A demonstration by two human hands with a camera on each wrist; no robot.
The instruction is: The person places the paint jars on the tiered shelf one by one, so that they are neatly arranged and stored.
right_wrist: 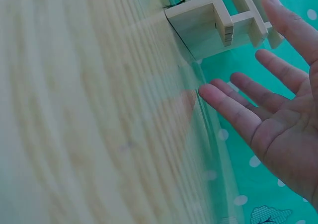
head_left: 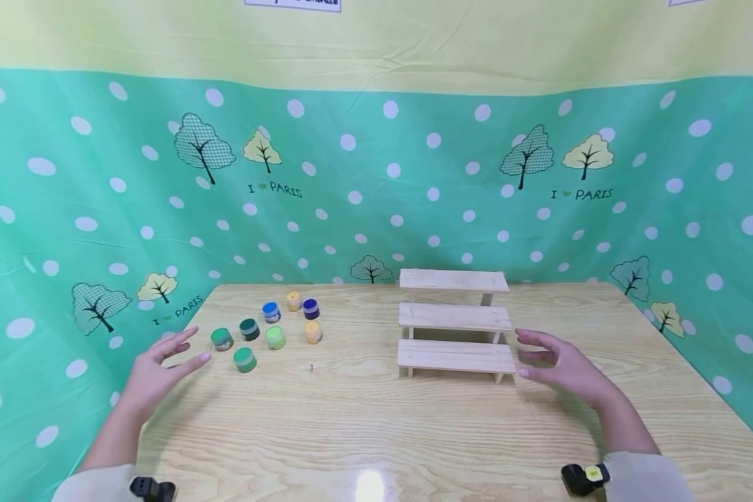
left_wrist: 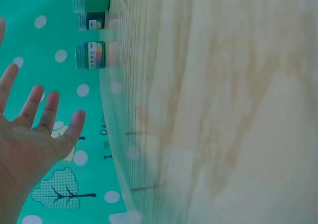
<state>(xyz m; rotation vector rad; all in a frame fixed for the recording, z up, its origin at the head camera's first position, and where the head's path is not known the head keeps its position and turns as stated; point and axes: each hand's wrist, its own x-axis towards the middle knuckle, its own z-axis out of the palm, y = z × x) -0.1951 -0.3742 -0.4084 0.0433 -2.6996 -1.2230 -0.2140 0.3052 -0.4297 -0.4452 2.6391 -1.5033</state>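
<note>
My left hand (head_left: 157, 369) hovers over the left side of the table, fingers spread and holding nothing. Just right of it stand several small paint jars: a green jar (head_left: 222, 339), another green jar (head_left: 245, 359), a dark green jar (head_left: 249, 329), a light green jar (head_left: 275, 337), a blue jar (head_left: 271, 312), a dark blue jar (head_left: 311, 309) and two pale orange ones. My right hand (head_left: 565, 366), also holding nothing, is beside the right end of a three-step wooden rack (head_left: 454, 317). In the right wrist view its fingers are extended below the rack's side (right_wrist: 198, 28).
The wooden table (head_left: 326, 425) reaches back to a green polka-dot curtain (head_left: 389, 209), which also hangs along both sides. A tiny dark object (head_left: 311, 367) lies on the tabletop right of the jars. Each wrist carries a small black camera.
</note>
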